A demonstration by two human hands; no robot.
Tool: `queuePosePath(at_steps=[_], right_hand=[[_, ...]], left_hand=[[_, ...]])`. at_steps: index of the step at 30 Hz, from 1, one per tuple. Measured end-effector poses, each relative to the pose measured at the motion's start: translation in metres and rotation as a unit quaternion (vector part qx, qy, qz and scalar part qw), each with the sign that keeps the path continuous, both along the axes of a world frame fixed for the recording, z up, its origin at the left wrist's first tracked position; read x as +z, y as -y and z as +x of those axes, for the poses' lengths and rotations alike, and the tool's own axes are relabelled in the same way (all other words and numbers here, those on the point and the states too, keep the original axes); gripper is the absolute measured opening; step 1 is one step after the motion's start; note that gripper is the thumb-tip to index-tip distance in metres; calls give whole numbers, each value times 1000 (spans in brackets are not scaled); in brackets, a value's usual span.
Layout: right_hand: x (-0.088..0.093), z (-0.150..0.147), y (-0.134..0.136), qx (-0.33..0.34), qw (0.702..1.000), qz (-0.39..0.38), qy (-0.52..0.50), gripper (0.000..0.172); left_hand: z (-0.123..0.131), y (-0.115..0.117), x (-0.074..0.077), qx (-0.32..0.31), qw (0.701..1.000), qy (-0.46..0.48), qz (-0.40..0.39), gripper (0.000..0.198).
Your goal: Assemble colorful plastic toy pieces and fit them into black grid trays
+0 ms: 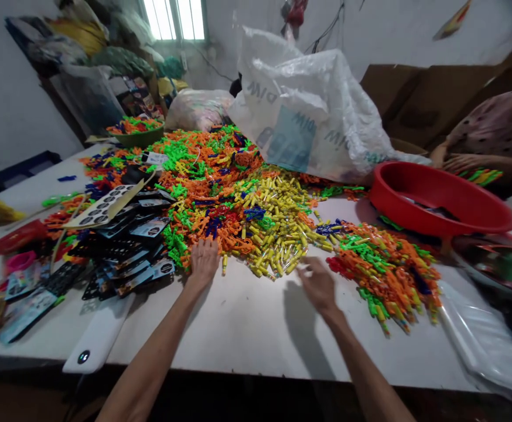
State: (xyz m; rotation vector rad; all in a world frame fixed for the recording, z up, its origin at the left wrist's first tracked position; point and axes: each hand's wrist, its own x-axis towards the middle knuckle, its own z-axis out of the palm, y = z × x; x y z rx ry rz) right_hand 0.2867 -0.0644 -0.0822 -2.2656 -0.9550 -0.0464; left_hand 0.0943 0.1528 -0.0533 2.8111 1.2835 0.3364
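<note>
A big heap of small plastic toy pieces [221, 187] in orange, green, yellow and blue covers the white table [247, 328]. My left hand [203, 261] lies flat, fingers spread, on the near edge of the orange pieces. Beside it my right hand [317, 284] hovers over the table just below the yellow pieces [277, 234], fingers loosely apart and blurred by motion. Nothing shows in either hand. A smaller pile of orange and green pieces [388, 269] lies to the right of my right hand.
A stack of dark printed cards [128, 240] lies at the left. A red basin [440, 196] stands at the right, a large white sack [309, 111] behind the heap, a green bowl [139, 136] far left. Another person's hand [462, 161] rests beyond the basin. A white device [98, 337] lies at the table's front edge.
</note>
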Motion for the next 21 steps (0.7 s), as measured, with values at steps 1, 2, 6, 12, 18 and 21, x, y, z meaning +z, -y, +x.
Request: queuePosePath(at_steps=[1,2,6,12,18,21], right_hand=[[1,-19,-19,73,995,-68,-22,21],[3,-36,-37,108,986,-127,-18,19],[4,-66,-74,118,966,-227,26,20],[-3,-38,-45,130,980,-131,-77,10],[13,-45,-22,207,839,106,-492,28],[24,-50,-18,217,769,149,-582,32]], left_hand=[[3,2,-3,-14,1000,1,3,25],[5,7,-5,-26,1000,16,7,23],[4,33,-7,-2,987,160,-21,16],[0,62,-2,90,768,409,-484,25],[-1,86,4,67,601,431,-669,29],[-4,91,12,30,579,408,-705,27]])
